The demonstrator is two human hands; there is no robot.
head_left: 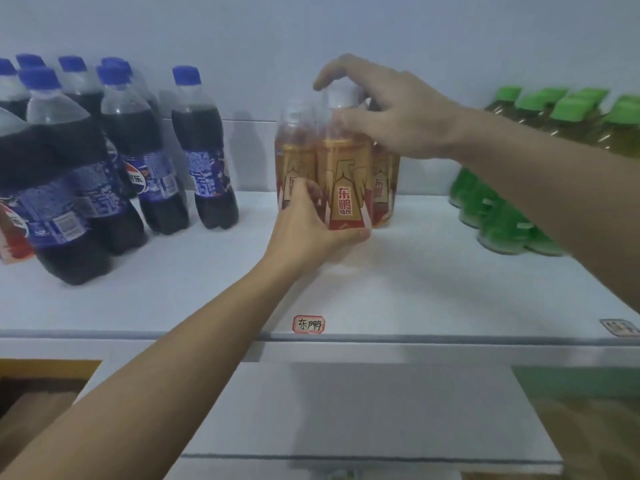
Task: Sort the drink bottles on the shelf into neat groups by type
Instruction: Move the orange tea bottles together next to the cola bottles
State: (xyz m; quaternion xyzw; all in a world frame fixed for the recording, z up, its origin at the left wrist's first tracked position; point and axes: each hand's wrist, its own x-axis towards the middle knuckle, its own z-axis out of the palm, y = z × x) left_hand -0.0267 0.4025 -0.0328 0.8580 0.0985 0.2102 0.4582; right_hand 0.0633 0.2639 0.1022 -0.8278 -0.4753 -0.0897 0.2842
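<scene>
Three gold-labelled energy drink bottles stand close together at the middle of the white shelf [398, 278]. My left hand [311, 226] grips the base of the front gold bottle [344, 178]. My right hand [391, 112] reaches in from the right and rests over that bottle's white cap and shoulder. A second gold bottle [294, 150] stands to its left, a third [384, 181] behind on the right. Several dark cola bottles with blue caps [204, 150] are grouped at the left. Several green-capped tea bottles [495, 216] are grouped at the right, partly hidden by my right forearm.
A small handwritten label [309, 324] is stuck on the shelf's front edge below the gold bottles, and another label [618, 328] sits at the far right edge. A lower white shelf [363, 427] shows beneath. A brown box [31, 403] is at the lower left.
</scene>
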